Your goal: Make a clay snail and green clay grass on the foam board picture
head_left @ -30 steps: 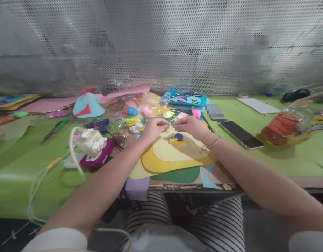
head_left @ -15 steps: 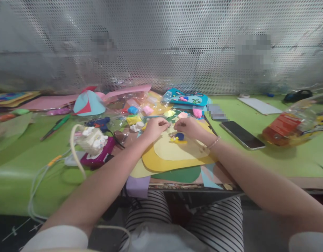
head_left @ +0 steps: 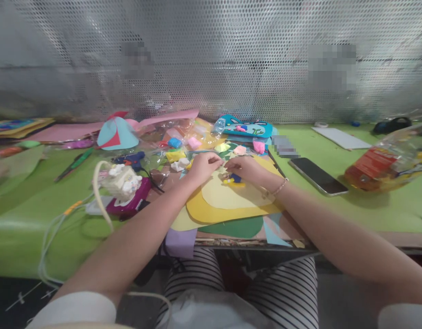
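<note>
While both hands sit close together over the paper stack, I note the left hand curled at the top edge of the pale yellow cutout, fingertips pinched narrow on something too small for me to make out. The right hand rests just beside it, fingers bent down at the little blue and yellow clay figure, touching or nearly so; I cannot tell whether it actually grips the piece.

The figure sits near the top of the pale cutout, which lies on a darker yellow sheet, with a green sheet under that at the near table edge.

My judgement on doing this well: press lightly and evenly so the soft figure keeps its shape, steady the paper with the free fingers (the stack looks loose and could slide), and keep the wrists low.

Around the hands: small clay lumps in bags in blue, pink and yellow behind the left hand, a blue glue gun, a teal craft piece, a phone lying face up to the right on the green table cover, and a crinkled packet with an orange label.

Writing: none legible. The orange label is too blurred to read, and a patch near the phone is pixelated.
</note>
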Demonstrator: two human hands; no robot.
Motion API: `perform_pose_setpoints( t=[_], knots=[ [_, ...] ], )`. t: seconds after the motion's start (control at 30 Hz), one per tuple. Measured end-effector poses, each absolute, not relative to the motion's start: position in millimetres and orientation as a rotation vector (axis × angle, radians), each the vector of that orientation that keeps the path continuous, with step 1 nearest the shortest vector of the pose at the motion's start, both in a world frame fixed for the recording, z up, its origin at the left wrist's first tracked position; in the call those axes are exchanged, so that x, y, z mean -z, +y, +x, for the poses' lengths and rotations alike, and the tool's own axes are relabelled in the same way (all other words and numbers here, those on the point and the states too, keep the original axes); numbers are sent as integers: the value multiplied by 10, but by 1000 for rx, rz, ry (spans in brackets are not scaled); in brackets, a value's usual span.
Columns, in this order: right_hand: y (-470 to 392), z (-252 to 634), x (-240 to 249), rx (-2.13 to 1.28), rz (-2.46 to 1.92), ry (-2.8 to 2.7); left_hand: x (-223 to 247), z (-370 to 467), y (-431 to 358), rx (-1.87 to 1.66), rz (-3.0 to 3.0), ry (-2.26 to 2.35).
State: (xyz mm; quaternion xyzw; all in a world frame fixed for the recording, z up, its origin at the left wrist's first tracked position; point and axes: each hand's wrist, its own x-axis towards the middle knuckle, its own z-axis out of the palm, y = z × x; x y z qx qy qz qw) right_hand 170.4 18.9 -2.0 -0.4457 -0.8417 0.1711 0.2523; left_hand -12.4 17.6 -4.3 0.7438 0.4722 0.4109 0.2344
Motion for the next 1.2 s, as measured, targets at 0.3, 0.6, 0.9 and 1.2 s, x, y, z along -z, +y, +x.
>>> perform_pose_setpoints(
  t=[0.3, 0.6, 0.9, 1.2],
  knots=[
    [169, 1689, 10, -413, -1260, -2366, 54, -119, 188, -1117, 2052, 1301],
    [122, 1672, -38, -337, -1245, -2424, 43, -115, 167, -1128, 2089, 1321],
    [126, 1668, -22, -264, -1255, -2452, 37, -110, 156, -1118, 2110, 1325],
    [117, 1729, -56, -169, -1224, -2486, 42, -114, 162, -1132, 2095, 1336]
  ],
)
